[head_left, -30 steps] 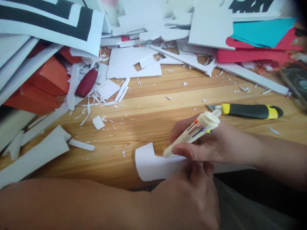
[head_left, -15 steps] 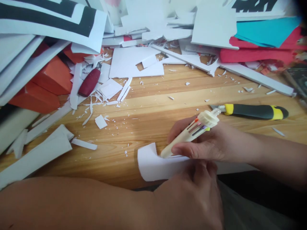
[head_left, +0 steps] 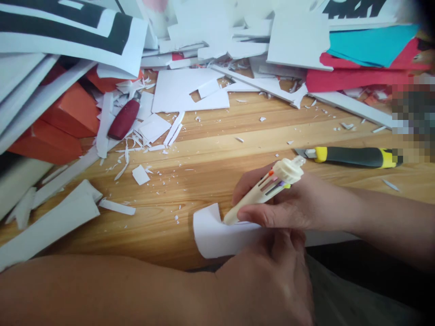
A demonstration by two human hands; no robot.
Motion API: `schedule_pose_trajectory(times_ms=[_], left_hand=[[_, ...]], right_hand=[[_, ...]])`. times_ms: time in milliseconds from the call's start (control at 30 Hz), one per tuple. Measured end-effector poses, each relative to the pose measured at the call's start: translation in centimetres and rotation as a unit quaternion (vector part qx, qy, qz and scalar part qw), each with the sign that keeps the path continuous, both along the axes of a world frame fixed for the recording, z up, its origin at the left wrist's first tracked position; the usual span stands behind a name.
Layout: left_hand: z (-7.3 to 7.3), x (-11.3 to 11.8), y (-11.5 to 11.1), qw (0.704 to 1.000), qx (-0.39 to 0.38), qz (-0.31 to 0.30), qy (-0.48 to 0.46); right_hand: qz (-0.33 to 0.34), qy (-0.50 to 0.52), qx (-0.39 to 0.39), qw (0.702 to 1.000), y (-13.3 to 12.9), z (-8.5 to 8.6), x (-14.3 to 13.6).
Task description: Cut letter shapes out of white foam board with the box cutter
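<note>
A thick cream multicolour pen (head_left: pixel 253 199) with coloured sliders is gripped in my right hand (head_left: pixel 288 203). It slants down to the left, its tip end at the inner corner of a white board piece (head_left: pixel 220 233). This piece lies at the front edge of the table and has a raised tab at its left end. My left hand (head_left: pixel 268 276) crosses from the left below it, with bent fingers closed on its near edge, just under my right hand. The fingertips of my left hand are partly hidden. Beyond my right hand rests a black and yellow utility knife (head_left: pixel 350 156), blade to the left.
White offcuts (head_left: pixel 152 129) and a dark red tool handle (head_left: pixel 124 118) lie on the left of the wooden table (head_left: pixel 204 167). Orange boxes (head_left: pixel 68 108) stand behind. A notched white sheet (head_left: pixel 176 88), stacked boards (head_left: pixel 299 40) and red and turquoise sheets (head_left: pixel 374 43) line the back.
The pen and my right hand have slid slightly left along the white board piece. My left hand keeps its place on it. The whole view has shifted a little.
</note>
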State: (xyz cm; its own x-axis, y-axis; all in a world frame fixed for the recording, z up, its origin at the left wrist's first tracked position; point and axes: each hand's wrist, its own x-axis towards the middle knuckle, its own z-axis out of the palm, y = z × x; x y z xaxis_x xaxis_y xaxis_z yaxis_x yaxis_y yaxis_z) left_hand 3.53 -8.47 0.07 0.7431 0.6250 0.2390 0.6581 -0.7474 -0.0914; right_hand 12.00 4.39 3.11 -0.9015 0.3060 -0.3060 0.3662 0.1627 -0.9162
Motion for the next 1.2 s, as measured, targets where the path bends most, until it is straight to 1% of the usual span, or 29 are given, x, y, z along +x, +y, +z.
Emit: schedule_pose_trajectory(times_ms=[167,333,467,633,767,900,1067,1200], left_hand=[[-0.5,0.2,-0.2,0.999,0.025,0.003,-0.024],[-1.0,0.3,-0.5,0.999,0.03,0.009,-0.031],[-0.9,0.1,-0.3,0.999,0.043,-0.003,-0.029],[-0.5,-0.3,0.2,0.998,0.04,-0.04,0.003],[-0.8,-0.3,0.1,0.998,0.049,-0.035,-0.017],[-0.9,-0.2,-0.1,0.998,0.054,-0.029,-0.024],[-0.7,-0.5,0.1,0.999,0.032,-0.042,0.0],[-0.9,-0.6,0.1,0.998,0.043,-0.05,-0.002]], right_hand=[[0.01,-0.009,0.018,1.0,0.6,0.3,0.6],[0.03,-0.005,0.049,0.998,1.3,0.6,1.4],[0.031,0.014,0.049,0.998,1.2,0.6,1.5],[0.024,0.034,0.049,0.998,0.8,0.3,1.2],[0.038,0.027,0.07,0.996,1.2,0.4,1.5],[0.041,0.018,0.089,0.995,1.9,0.7,2.4],[0.035,0.012,0.09,0.995,2.8,0.8,3.9],[0.041,0.008,0.12,0.992,3.5,1.0,5.2]])
